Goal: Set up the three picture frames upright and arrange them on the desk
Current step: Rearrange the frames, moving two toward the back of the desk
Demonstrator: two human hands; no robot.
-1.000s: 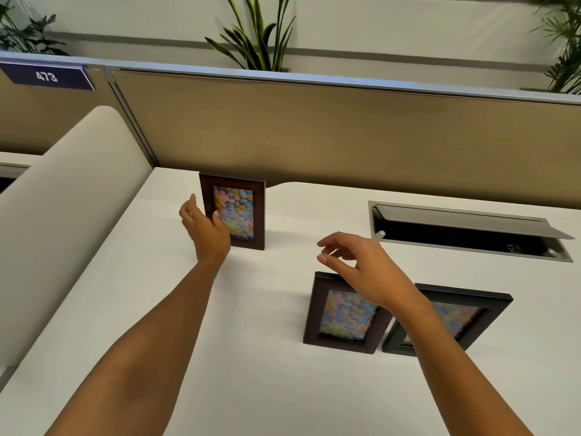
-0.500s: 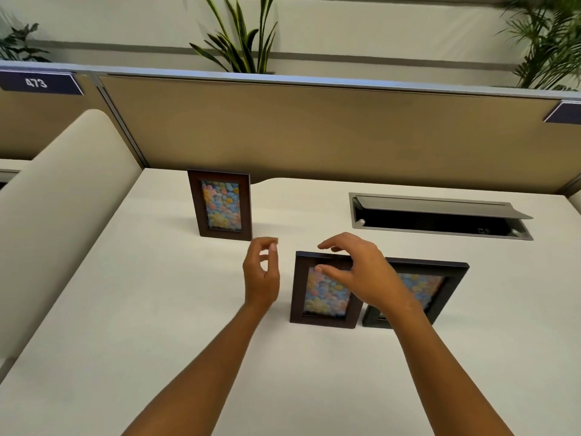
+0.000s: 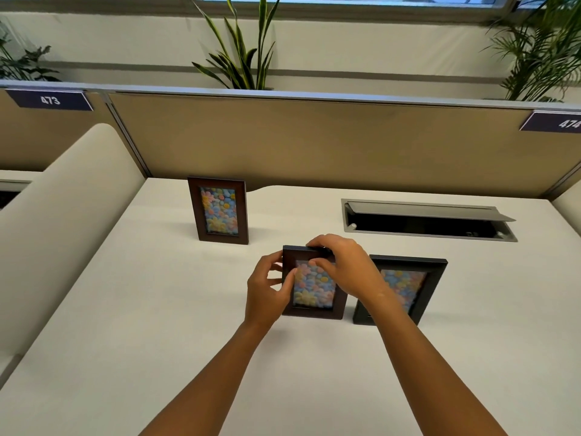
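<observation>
At the rear left of the desk, a brown frame is stood upright, long axis vertical, picture facing the camera. At centre, a second brown frame is clamped in portrait between the left hand on its left edge and the right hand over its top right corner. Just beside it, a black frame is seen tilted rightward.

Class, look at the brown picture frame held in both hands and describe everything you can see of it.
The brown picture frame looks like dark wood, portrait format, showing pastel flowers. It stands about upright on the white desk, left of the black frame. The left hand grips its left edge; the right hand pinches its top.
</observation>
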